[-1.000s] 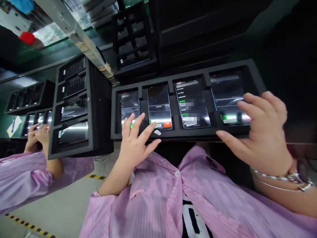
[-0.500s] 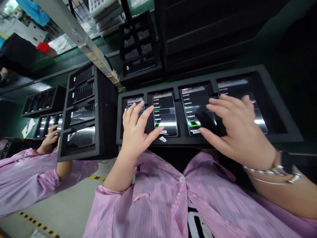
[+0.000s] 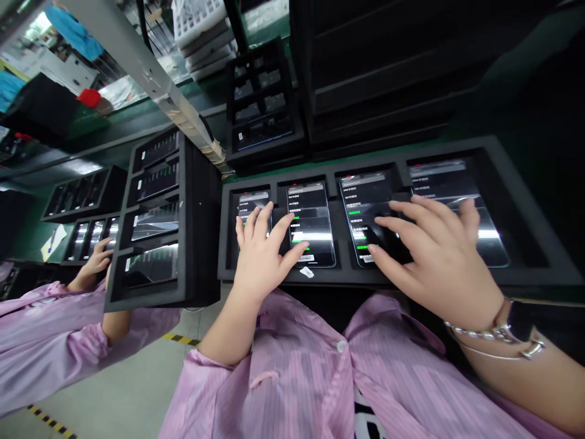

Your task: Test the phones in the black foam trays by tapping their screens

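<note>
Black foam tray [image 3: 338,275] sits just before the person, four lit smartphones [image 3: 457,177] in its row of compartments; the left hand [image 3: 260,262], fingers spread and curved, hovers at the second phone [image 3: 313,228], holding nothing; the right hand [image 3: 439,262], splayed open, spans the third phone [image 3: 365,210], also empty; fingertip contact with the glass cannot be told.

I can't read anything here: the lines on the smartphone screens [image 3: 311,222] in the black foam tray [image 3: 338,277] are too small.
</note>
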`<state>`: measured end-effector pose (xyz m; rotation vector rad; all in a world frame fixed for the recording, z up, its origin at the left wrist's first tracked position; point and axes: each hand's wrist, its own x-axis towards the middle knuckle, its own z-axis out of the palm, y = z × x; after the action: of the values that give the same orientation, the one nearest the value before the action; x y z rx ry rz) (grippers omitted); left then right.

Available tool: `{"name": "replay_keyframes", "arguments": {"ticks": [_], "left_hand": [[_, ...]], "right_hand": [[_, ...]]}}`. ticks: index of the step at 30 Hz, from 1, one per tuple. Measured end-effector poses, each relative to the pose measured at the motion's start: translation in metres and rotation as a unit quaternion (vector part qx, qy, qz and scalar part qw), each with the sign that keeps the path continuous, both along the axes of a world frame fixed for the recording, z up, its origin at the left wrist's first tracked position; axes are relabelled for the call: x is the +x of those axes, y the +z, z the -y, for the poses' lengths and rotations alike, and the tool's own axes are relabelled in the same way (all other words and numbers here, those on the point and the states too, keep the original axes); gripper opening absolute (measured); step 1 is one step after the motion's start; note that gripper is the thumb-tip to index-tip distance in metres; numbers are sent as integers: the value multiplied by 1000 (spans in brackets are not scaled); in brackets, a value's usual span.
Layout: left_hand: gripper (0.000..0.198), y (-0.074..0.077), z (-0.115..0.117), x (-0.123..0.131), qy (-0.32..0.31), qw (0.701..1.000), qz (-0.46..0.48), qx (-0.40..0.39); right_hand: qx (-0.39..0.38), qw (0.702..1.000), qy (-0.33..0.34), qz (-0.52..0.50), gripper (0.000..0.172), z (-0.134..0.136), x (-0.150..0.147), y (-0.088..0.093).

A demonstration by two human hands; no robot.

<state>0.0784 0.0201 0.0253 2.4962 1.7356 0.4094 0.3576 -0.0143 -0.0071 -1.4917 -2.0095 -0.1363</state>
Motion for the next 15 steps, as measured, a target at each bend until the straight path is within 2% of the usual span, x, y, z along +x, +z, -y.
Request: {"name": "replay_keyframes", "arguments": {"ticks": [4, 9, 15], "left_hand": [[66, 1, -1, 0, -8, 1000, 1, -20], [72, 1, -1, 1, -7, 1000, 2, -22], [77, 2, -2, 3, 14, 999, 3, -33]], "right_hand": [[-4, 1000, -11, 8, 34, 1, 0, 0], [-55, 998, -14, 6, 38, 2, 0, 6], [-52, 998, -25, 12, 49, 3, -2, 9]]}}
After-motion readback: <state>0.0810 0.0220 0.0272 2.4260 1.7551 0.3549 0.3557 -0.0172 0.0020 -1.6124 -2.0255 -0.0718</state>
